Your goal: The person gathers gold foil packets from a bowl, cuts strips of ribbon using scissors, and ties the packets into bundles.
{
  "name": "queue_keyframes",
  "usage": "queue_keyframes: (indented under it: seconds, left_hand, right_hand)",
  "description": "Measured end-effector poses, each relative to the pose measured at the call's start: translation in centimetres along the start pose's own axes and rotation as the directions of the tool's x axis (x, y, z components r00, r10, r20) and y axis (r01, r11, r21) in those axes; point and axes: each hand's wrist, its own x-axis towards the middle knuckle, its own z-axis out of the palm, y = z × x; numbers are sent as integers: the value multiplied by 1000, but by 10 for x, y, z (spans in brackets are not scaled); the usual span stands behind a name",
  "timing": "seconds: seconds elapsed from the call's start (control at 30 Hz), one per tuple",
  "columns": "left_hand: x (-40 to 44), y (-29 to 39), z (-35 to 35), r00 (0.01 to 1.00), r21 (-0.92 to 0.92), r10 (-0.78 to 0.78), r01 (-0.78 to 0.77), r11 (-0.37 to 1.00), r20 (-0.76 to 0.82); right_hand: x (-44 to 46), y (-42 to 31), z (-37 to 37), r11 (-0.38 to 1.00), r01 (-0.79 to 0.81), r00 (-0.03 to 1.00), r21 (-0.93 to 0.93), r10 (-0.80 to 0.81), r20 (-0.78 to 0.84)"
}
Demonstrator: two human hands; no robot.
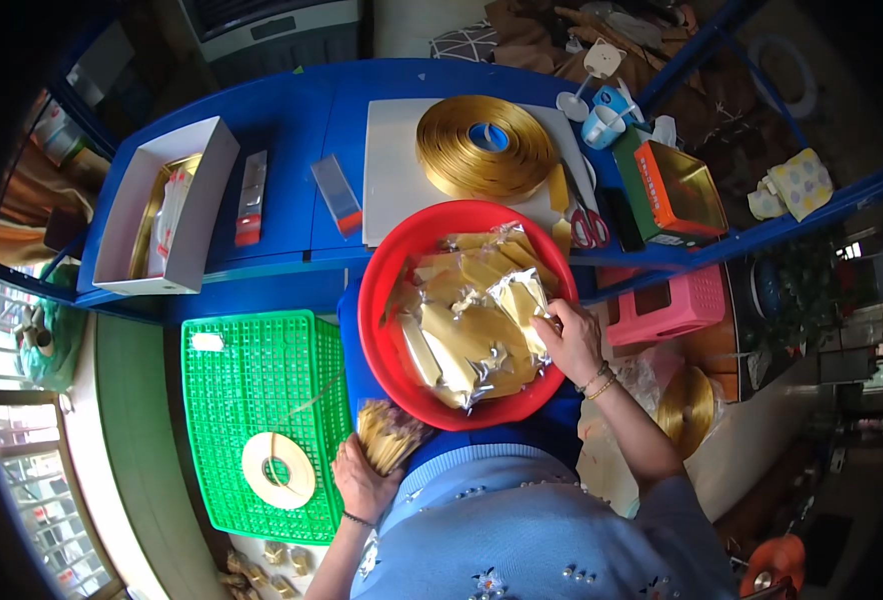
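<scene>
Wrapped already: flat gold film packets [449,345] in round red plastic basin [377,335], right hand [574,343] grasping one; outside basin, left hand [362,482] grips yellow-strip bundle [387,437]; remainder unclear.

Packets [462,345] lie in the basin [383,345]; a crate [237,390] stands to its left. Behind the basin, a ribbon coil [452,165] lies on a board [390,170] on the table [292,125], scissors [590,228] to its right.

The blue worktop [292,115] is carrying an open white rectangular box [210,190], two slim clear boxes with orange ends [252,190] [335,190], and a flat white board [392,140].
</scene>
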Motion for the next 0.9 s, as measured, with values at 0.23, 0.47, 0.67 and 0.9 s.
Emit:
queue_keyframes:
  seconds: [0.23,0.47,0.67,0.9]
  left_hand:
    - [0,-2,3,999,14,-30,30,999,14]
    - [-1,-6,3,999,6,34,-34,999,-15]
    - [0,-4,1,1000,-14,-12,12,1000,15]
    - [2,-5,2,1000,-13,-8,8,1000,30]
  right_hand:
    - [-12,-12,1,971,152,980,-184,-172,-97]
    - [-23,-16,15,995,88,989,-47,-93,-118]
    - [-3,4,-3,761,-397,916,514,291,277]
    - [12,-35,5,914,402,888,-60,-373,268]
